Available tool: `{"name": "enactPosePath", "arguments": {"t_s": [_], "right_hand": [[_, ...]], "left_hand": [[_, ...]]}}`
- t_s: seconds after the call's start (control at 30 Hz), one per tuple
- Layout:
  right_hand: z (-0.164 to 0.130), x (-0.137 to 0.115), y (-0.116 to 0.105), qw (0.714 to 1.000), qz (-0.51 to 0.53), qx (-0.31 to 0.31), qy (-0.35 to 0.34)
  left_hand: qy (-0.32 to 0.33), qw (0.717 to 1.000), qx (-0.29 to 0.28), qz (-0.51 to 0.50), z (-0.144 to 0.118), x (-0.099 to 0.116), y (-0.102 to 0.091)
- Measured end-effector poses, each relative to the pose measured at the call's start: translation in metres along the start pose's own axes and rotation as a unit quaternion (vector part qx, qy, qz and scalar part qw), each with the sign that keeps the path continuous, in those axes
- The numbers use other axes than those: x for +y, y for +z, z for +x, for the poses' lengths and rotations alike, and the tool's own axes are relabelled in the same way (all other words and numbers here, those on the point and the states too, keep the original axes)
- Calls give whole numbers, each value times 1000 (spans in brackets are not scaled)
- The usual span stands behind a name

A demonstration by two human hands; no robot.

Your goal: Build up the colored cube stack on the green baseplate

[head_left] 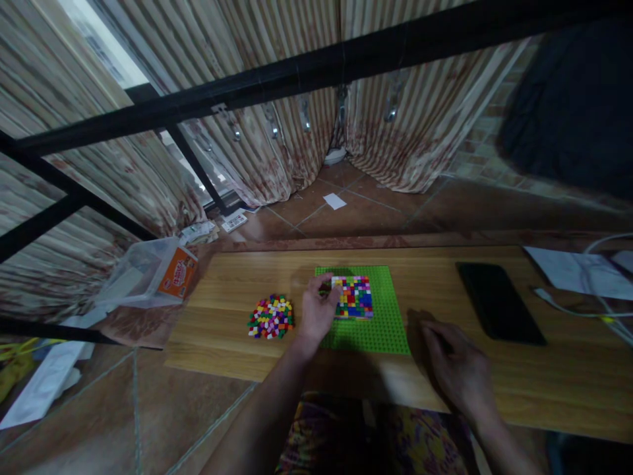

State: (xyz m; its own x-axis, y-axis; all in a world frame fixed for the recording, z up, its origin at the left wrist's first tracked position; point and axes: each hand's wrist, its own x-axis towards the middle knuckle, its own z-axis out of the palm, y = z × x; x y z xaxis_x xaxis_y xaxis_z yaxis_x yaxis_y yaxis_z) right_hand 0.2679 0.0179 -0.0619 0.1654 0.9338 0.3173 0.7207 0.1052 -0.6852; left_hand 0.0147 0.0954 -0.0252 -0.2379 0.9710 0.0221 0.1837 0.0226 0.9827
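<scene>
My left hand [319, 309] reaches over the left part of a green studded baseplate [388, 333]. Its thumb and index finger are bent together at the upper left corner of a patch of small multicoloured bricks [353, 297] set on the plate. Whatever lies between those fingertips is too small to make out. To the left of this hand, a heap of loose small bricks [271, 318] in many colours lies on the wooden table. My right hand [457, 366], loosely curled, rests by the table's near edge, right of the baseplate; no object shows in it.
A black tablet-like slab [499, 302] lies on the wooden table [222, 277] at right, near white cables [558, 305] and paper [568, 270]. A clear plastic box [143, 270] with an orange label stands off the table's left end. A dark metal bar [297, 76] crosses before striped curtains [277, 39].
</scene>
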Motion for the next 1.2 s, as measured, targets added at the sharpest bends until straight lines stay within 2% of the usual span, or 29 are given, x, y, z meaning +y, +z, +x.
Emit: {"name": "enactPosePath", "arguments": {"t_s": [0.13,0.27,0.37,0.43,0.57,0.67,0.77,0.87,1.0,1.2], "right_hand": [[1,-2,-2,1000,11,-5,7],[1,-4,-4,1000,12,-9,9],[0,-4,-4,1000,6,-7,3],[0,-3,-4,1000,-2,-5,2],[-1,-2,-5,1000,-13,-15,12],[-1,-1,-5,1000,-17,-20,11],[-2,1,-4,999,-30,-21,20],[-2,3,-3,998,-45,-22,28],[-2,6,-3,998,-55,-30,27],[-3,5,-3,997,-69,-22,15]], "left_hand": [[-3,999,17,-33,-1,7,-4],[33,996,72,-46,-9,20,-28],[37,993,106,-28,-25,21,-64],[17,993,117,-1,-38,16,-93],[-36,976,172,126,-66,-1,-149],[-54,960,165,221,-81,-11,-174],[-47,946,155,282,-86,-19,-182],[-16,937,145,318,-85,-23,-179],[8,933,126,337,-83,-26,-174],[3,932,122,341,-82,-27,-173]]}}
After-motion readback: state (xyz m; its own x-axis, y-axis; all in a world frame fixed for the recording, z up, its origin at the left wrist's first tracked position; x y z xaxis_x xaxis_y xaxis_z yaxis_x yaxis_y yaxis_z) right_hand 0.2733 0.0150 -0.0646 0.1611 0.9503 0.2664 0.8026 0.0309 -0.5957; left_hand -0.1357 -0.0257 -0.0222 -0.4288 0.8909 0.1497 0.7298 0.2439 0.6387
